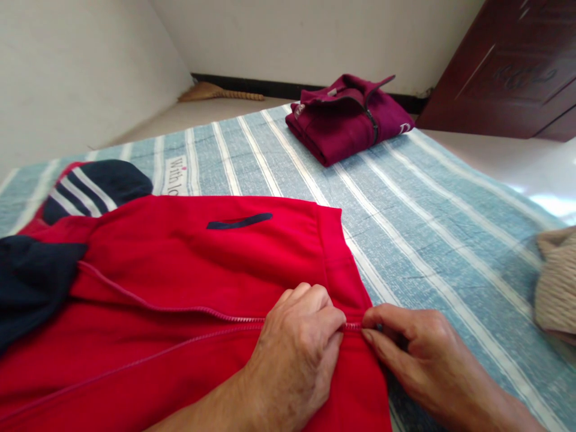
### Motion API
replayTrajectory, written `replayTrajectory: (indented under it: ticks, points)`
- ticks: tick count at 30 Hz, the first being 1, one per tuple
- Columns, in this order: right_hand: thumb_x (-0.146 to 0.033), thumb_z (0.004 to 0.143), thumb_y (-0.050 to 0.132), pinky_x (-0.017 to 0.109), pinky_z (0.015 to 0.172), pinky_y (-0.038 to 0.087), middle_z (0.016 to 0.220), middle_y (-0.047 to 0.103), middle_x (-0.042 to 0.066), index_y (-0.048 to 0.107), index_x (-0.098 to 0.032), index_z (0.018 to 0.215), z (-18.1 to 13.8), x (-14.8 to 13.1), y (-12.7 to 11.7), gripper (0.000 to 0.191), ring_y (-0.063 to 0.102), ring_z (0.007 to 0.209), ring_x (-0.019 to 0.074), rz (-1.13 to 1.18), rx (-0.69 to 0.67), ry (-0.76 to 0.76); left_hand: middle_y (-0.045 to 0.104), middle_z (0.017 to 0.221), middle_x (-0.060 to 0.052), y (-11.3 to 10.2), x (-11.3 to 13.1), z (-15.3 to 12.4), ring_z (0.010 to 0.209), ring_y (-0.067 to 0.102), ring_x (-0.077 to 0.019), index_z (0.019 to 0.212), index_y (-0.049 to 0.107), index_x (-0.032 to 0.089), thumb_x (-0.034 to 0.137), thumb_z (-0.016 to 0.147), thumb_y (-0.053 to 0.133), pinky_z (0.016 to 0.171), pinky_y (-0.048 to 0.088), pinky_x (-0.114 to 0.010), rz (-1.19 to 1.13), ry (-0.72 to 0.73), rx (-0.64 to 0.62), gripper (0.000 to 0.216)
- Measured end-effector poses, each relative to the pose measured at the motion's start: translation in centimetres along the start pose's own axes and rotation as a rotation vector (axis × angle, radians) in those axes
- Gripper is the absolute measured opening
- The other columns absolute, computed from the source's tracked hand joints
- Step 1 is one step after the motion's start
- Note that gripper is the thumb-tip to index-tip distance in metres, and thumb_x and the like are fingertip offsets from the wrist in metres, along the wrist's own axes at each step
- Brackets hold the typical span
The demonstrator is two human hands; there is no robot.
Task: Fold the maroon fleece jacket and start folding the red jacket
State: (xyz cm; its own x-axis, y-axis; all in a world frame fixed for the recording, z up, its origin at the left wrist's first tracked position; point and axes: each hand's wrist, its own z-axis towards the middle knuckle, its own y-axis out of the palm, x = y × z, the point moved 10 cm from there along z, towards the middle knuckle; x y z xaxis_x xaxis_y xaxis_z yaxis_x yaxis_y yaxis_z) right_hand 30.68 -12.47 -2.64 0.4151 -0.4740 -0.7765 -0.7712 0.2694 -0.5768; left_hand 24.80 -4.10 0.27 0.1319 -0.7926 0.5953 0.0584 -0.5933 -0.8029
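A red zip-up jacket (180, 270) with navy parts and white stripes lies spread on the bed, its hem to the right. My left hand (299, 336) is closed over the zipper (245, 319) a little above the hem; what its fingertips pinch, likely at the slider, is hidden beneath them. My right hand (411, 342) pinches the bottom end of the zipper at the hem between thumb and forefinger. Between the two hands a short stretch of zipper teeth is joined. Left of my left hand the two zipper edges spread apart.
A folded maroon jacket (346, 120) rests at the far side of the striped bedsheet (252, 156). A beige knitted item (558, 282) sits at the right edge. Beyond the bed are a broom (211, 92) on the floor and a dark red wooden door (508, 66).
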Motion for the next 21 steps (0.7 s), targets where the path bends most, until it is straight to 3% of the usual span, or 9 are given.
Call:
replayTrajectory:
  ticks: [13, 21]
  points:
    - [-0.027, 0.088, 0.046, 0.022, 0.050, 0.038, 0.063, 0.061, -0.002, 0.061, -0.022, 0.078, 0.0, 0.3, 0.0, 0.018, 0.052, 0.055, 0.0112, 0.007, -0.023, 0.038, 0.050, 0.076, -0.003, 0.2, 0.1, -0.1, 0.072, 0.042, -0.0173, 0.076, 0.058, 0.018, 0.010, 0.087, 0.042, 0.064, 0.037, -0.030, 0.013, 0.014, -0.016, 0.021]
    - [-0.023, 0.082, 0.049, 0.023, 0.042, 0.020, 0.046, 0.040, -0.008, 0.054, -0.022, 0.075, -0.2, 1.7, -0.4, 0.009, 0.033, 0.043, 0.0089, -0.043, -0.027, 0.142, 0.049, 0.075, -0.003, 0.1, 0.1, -0.1, 0.071, 0.041, -0.0171, 0.075, 0.058, 0.018, 0.010, 0.088, 0.043, 0.063, 0.035, -0.031, 0.004, 0.014, 0.003, 0.021]
